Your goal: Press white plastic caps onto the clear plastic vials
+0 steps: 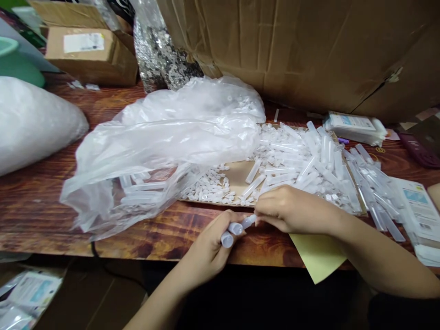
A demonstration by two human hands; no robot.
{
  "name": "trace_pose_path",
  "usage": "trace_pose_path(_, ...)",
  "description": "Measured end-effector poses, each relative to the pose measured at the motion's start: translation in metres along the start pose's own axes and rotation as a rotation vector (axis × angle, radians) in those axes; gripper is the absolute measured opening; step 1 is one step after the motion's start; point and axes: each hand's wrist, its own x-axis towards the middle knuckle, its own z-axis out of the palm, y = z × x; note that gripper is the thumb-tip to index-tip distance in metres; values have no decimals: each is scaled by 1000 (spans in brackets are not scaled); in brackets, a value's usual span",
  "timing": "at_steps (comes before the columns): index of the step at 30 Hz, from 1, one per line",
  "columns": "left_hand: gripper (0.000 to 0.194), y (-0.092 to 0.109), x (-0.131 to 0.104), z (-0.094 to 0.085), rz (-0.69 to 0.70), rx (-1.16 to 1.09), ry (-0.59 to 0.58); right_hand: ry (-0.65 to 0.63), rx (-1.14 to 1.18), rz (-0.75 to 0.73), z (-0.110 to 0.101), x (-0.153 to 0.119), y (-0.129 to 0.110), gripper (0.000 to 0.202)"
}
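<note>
My left hand (213,240) is closed around several translucent plastic tubes (235,228) above the table's front edge. Just to its right, my right hand (280,208) pinches the tip of a small clear piece (249,222) at the end of one tube. Behind both hands lies a shallow cardboard tray (237,176), with small white pieces (213,185) at its left and many loose tubes (295,160) at its right. A large clear plastic bag (172,142) with more tubes inside rests beside and partly over the tray.
A yellow paper (318,256) hangs over the table edge under my right forearm. More tubes (378,197) and labelled packs (417,211) lie at right. A big cardboard box (309,55) stands behind. At left are a white bag (37,123) and a small carton (89,55).
</note>
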Motion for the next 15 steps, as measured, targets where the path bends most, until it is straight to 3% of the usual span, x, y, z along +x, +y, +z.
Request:
trace_pose_path(4, 17, -4, -2, 2, 31, -20, -3, 40, 87, -49, 13, 4, 4, 26)
trace_pose_path(7, 18, -2, -2, 1, 37, -14, 1, 11, 126, 15, 13, 5, 4, 22)
trace_pose_path(12, 12, 2, 1, 0, -95, -59, 73, -107, 149, 172, -14, 16, 3, 10)
trace_pose_path(15, 18, 0, 1, 2, -235, -225, 179, -24, -87, 319, -29, 39, 14, 16)
